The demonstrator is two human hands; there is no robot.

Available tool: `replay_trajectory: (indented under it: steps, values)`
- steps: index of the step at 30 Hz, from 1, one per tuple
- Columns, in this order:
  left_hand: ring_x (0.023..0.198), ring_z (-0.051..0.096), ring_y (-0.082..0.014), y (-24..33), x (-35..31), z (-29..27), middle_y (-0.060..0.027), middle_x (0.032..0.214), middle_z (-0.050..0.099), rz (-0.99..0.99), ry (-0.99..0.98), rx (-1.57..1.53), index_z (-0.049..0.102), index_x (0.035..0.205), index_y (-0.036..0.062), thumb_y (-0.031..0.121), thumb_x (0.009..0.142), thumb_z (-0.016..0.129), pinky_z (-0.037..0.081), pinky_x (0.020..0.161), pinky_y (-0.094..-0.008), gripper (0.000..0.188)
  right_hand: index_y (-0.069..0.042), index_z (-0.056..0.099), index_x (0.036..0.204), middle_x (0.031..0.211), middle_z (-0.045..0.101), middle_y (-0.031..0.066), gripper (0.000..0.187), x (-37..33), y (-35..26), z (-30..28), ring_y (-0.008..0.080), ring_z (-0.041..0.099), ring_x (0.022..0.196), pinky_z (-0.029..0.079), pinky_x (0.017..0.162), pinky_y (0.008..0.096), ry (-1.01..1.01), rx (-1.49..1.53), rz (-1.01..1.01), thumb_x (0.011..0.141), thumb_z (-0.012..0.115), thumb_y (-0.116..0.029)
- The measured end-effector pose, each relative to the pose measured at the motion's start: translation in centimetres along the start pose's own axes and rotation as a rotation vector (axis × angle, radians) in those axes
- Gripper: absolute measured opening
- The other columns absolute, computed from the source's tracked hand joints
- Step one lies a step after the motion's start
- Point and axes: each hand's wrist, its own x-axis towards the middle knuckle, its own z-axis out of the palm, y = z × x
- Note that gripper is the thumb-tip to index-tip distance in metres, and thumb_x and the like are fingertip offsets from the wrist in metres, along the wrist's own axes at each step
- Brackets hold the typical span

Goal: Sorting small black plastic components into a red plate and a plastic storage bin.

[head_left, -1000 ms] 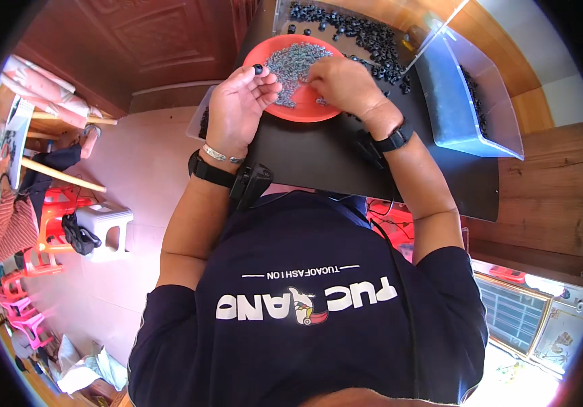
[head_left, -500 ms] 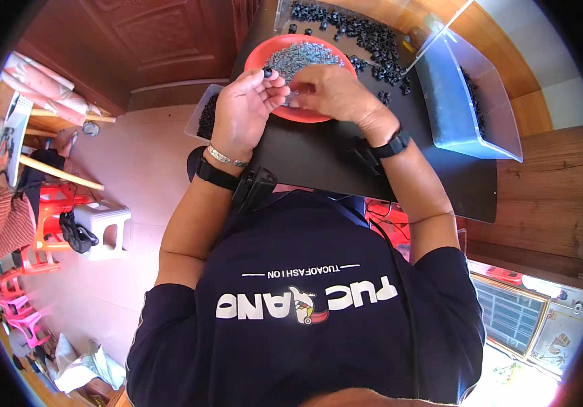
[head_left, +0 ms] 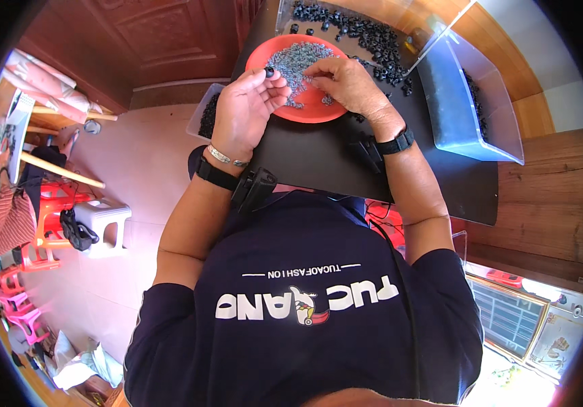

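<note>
A red-orange plate (head_left: 262, 60) on the dark table holds a heap of small silvery metal pieces (head_left: 303, 60), perhaps screws. At the plate's left edge, my left hand (head_left: 247, 105) pinches a small round black part (head_left: 269, 71) between thumb and forefinger, its palm turned up. My right hand (head_left: 349, 85) reaches over the plate's right side, thumb and fingers drawn together at the heap. Whatever lies between those fingertips is too small to make out. Each wrist wears a black strap, and a bracelet sits on my left wrist.
Many black parts (head_left: 376, 41) lie in a clear tray at the table's back. A translucent bin (head_left: 451, 102) tilts at the right, with black parts inside. Left of the plate, a smaller bin (head_left: 201, 117) holds more. Stools (head_left: 103, 224) stand at the far left, where another person (head_left: 6, 220) partly shows.
My right hand has shifted right and slightly up, away from my left hand, with its fingertips now at the heap. My left hand stays put with the black part.
</note>
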Motion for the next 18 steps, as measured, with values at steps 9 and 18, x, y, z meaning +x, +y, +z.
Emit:
replay_trajectory:
  steps: [9,18]
  values:
    - [0.086,0.062,-0.0222,0.1,-0.1,0.4,-0.0105,0.091,0.064,0.012,0.046,0.004,0.059,0.092,0.0025,0.018,0.092,0.051,0.049,0.080,-0.0331,0.017,-0.009,0.067,0.091,0.086,0.063,0.0081,0.017,0.0,-1.0,1.0,0.0276,0.064,0.081,0.052,0.072,0.0364,0.079,-0.172,-0.317,0.075,0.066,-0.006]
    - [0.084,0.062,-0.0221,0.0,0.0,0.5,-0.0104,0.091,0.064,0.004,0.044,-0.009,0.060,0.092,0.0024,0.018,0.093,0.051,0.049,0.079,-0.0323,0.018,-0.010,0.069,0.089,0.087,0.065,0.0092,0.014,0.2,-1.5,2.2,0.0297,0.063,0.088,0.051,0.076,0.0411,-0.013,-0.268,-0.344,0.076,0.067,-0.013]
